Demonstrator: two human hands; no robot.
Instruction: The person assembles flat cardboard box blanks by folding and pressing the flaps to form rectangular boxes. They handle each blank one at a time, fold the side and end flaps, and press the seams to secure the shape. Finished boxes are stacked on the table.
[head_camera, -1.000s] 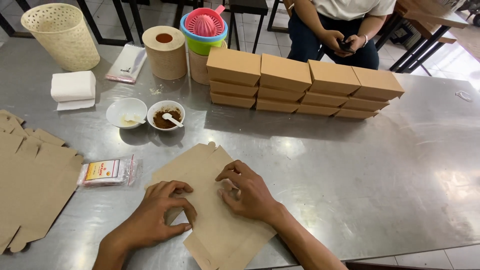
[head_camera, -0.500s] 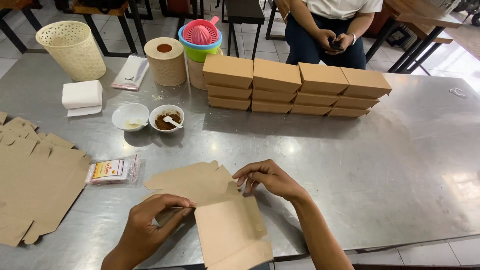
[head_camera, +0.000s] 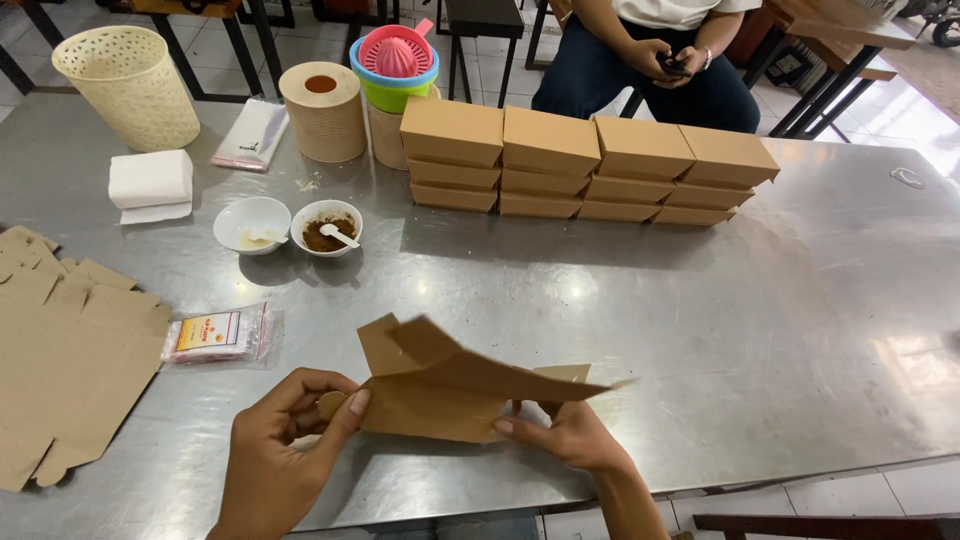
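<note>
left hand (head_camera: 285, 455) pinches the left edge of a flat brown cardboard box blank (head_camera: 460, 385), thumb on top, fingers curled under. right hand (head_camera: 570, 435) grips its lower right edge, fingers closed on the card. blank is lifted off the steel tabletop (head_camera: 700, 320), between both hands, flaps sticking up. just left of left hand: small sealed packet (head_camera: 215, 333), then a pile of flat blanks (head_camera: 60, 360). further out: two small bowls (head_camera: 290, 225). beyond the hands: stacked folded boxes (head_camera: 590, 165), paper roll (head_camera: 322, 110), woven basket (head_camera: 125, 85).
</note>
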